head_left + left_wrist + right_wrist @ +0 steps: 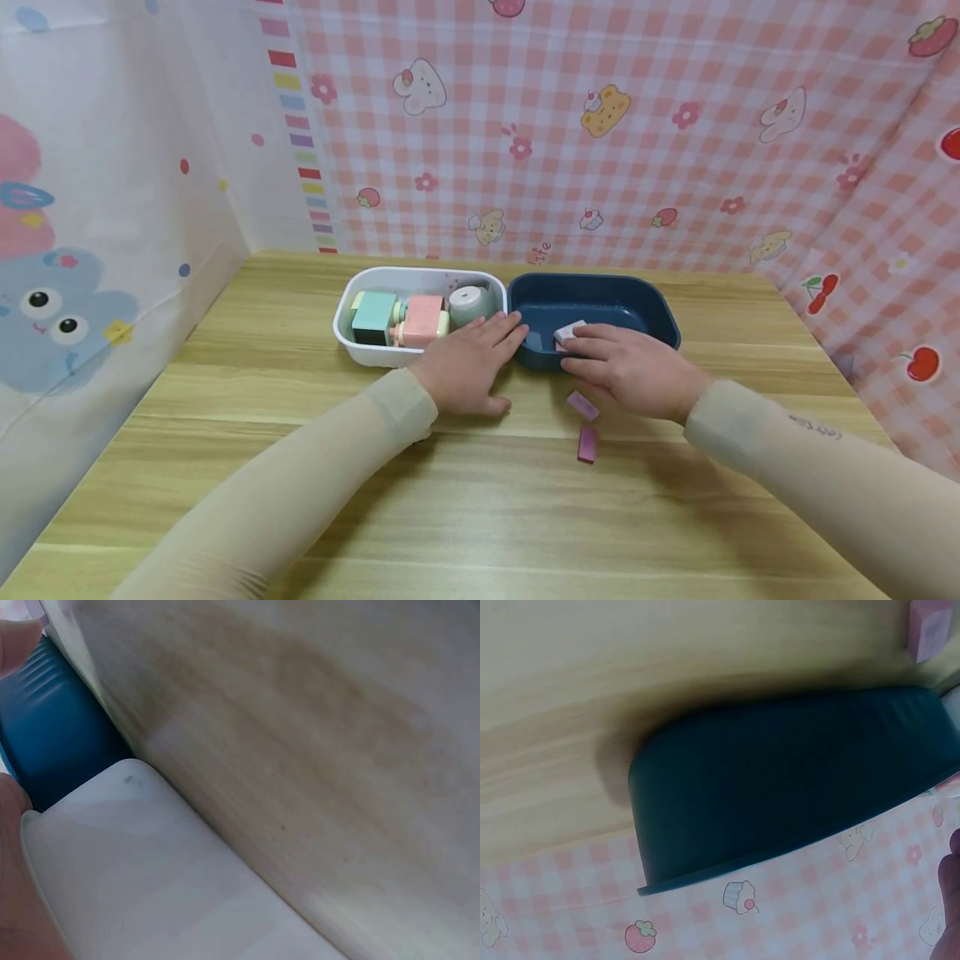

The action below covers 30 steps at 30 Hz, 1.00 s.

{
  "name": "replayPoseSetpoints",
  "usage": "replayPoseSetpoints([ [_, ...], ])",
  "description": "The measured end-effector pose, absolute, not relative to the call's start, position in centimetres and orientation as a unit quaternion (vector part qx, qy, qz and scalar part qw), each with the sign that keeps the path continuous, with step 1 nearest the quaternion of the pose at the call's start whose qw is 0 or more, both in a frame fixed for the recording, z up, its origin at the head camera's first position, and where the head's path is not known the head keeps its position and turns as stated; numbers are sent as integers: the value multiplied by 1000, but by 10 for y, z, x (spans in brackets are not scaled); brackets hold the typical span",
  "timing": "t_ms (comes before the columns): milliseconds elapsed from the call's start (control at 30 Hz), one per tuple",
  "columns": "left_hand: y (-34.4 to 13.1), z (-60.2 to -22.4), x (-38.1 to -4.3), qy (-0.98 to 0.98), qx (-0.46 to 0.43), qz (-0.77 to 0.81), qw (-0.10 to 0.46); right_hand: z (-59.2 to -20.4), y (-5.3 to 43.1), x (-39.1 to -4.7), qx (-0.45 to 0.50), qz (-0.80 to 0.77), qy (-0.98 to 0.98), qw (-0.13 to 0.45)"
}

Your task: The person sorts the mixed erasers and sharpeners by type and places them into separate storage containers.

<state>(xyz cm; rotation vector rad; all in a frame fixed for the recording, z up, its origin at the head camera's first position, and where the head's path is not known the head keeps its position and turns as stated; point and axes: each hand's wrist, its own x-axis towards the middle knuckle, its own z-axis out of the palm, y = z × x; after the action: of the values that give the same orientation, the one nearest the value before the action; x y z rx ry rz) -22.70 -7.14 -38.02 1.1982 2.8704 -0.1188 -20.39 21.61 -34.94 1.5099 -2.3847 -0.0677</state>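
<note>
My left hand (470,362) lies across the end of a white box (375,356), fingers straight, fingertips at the rim of the dark blue box (637,283) beside it. Inside the white box are a green block-shaped thing (377,310), a pink one (424,319) and a pale grey-green rounded thing (467,304). My right hand (637,371) reaches over the blue box's front rim. Its fingers partly cover a small whitish block (572,331) with a pinkish lower edge; whether they pinch it or only touch it is hidden.
Two small pink blocks, a pale one (582,406) and a deeper one (587,445), lie on the wooden table (480,517) in front of the blue box. A checked cloth (525,108) hangs behind the boxes.
</note>
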Motion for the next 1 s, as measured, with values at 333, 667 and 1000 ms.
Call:
replayPoseSetpoints([
  [333,-72,-379,-227,923,383,-42,19,-356,216,-185,536,20,-829,158],
  [667,-71,-379,-227,923,382,-45,24,-376,220,-163,573,30,-812,107],
  [1000,-71,-379,-226,924,380,-42,24,-387,221,-145,563,31,-824,62],
])
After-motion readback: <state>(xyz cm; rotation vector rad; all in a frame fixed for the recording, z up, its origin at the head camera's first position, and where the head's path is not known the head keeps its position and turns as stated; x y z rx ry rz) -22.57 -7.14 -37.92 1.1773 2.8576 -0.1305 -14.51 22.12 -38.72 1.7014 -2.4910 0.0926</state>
